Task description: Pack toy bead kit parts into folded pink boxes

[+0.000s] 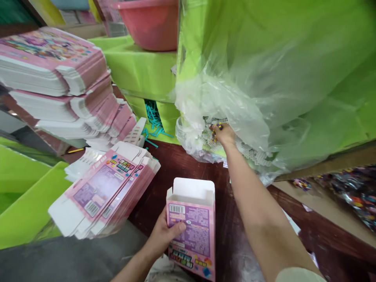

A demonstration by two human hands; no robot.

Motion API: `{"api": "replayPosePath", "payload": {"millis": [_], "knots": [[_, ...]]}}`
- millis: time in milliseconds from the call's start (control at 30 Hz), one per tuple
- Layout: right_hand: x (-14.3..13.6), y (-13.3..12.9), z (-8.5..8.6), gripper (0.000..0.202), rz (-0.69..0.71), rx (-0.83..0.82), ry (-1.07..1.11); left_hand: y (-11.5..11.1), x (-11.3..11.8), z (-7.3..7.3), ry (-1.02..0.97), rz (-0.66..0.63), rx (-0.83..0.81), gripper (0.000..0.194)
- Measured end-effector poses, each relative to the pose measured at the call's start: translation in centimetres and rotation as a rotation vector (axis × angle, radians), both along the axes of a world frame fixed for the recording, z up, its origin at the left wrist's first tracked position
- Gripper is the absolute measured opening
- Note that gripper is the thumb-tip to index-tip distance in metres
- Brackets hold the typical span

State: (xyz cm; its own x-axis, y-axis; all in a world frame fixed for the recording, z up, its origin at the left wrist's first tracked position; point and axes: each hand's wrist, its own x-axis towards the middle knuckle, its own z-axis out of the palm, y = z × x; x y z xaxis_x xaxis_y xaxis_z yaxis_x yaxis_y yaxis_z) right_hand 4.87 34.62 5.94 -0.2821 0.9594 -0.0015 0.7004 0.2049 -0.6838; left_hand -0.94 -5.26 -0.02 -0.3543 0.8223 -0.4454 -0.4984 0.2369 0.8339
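My left hand grips a pink cardboard box, thumb across its purple printed panel. The box stands upright with its white top flap raised. Farther forward, my right hand reaches into the opening of a clear plastic bag. Its fingers are closed around a small purple-and-yellow item, whose kind I cannot make out. White mesh-like pieces lie around that hand inside the bag. The fingertips are partly hidden.
Flattened pink boxes lie fanned out at left, before tall stacks of more boxes. Teal sticks spill from a green container, with a red basin above it. Colourful clear-wrapped packets fill a carton at right.
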Motion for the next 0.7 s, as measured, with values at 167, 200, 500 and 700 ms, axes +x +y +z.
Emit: {"api": "replayPosePath", "payload": {"millis": [167,200,500,700], "knots": [[-1.5,-2.0,-2.0,0.058,-0.221,0.049,-0.138,-0.2,-0.3,0.5,0.043,0.037,-0.027,0.069],[-1.3,-2.6,-2.2,0.064,-0.227,0.049,-0.153,-0.2,-0.4,0.5,0.059,0.038,-0.028,0.069],[8.7,-8.1,-1.8,0.065,0.110,-0.280,-0.024,-1.5,-2.6,0.9,0.117,0.029,-0.001,0.064],[16.5,-13.5,-1.2,0.071,0.213,-0.447,0.515,-2.4,-3.2,1.2,0.112,-0.006,0.016,0.059]]}}
